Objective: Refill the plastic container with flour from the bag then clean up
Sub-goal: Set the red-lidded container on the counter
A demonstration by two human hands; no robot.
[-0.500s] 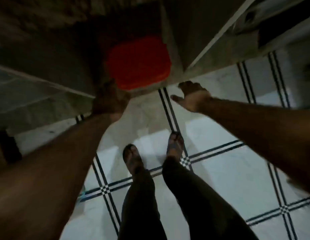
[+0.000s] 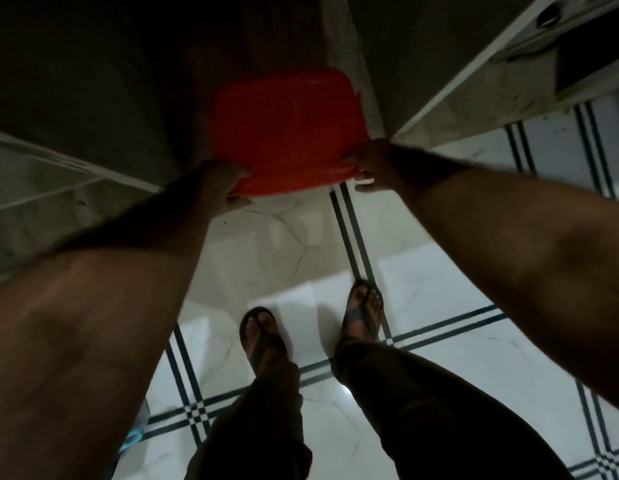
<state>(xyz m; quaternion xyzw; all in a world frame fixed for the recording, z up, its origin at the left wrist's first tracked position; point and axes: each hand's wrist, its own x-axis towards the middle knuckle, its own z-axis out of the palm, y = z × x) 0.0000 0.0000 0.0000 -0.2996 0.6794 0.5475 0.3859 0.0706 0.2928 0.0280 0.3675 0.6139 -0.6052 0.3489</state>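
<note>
A red plastic container [image 2: 287, 133] sits in a dim recess above the tiled floor [image 2: 439, 306]. The left hand [image 2: 214, 181] and right hand [image 2: 377, 164] grip its near corners, fingers curled around the rim. It looks rigid, smooth, perhaps light; holding both sides seems wise.

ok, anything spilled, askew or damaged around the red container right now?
Nothing stands out. The red container sits level in the dark recess, with the left hand and right hand gripping its near corners. No flour shows on the tiled floor. The view is dim, so fine spills could be missed.
</note>
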